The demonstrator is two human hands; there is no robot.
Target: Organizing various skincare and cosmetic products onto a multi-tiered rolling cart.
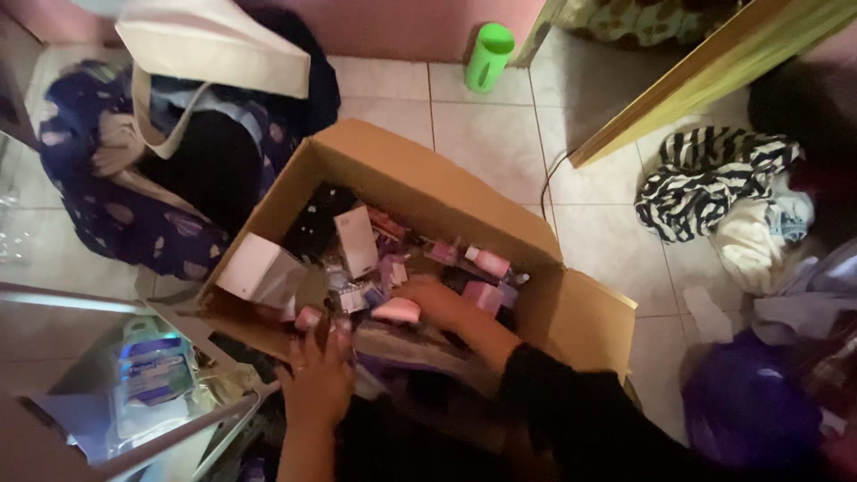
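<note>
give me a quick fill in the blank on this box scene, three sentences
1. Both hands reach into an open ____ box full of small packages.
2. The cup standing on the tiled floor by the wall is ____ in colour.
3. The right hand rests next to a small ____ item, while the left hand is at the box's near edge.

Missing words: cardboard; green; pink
</note>
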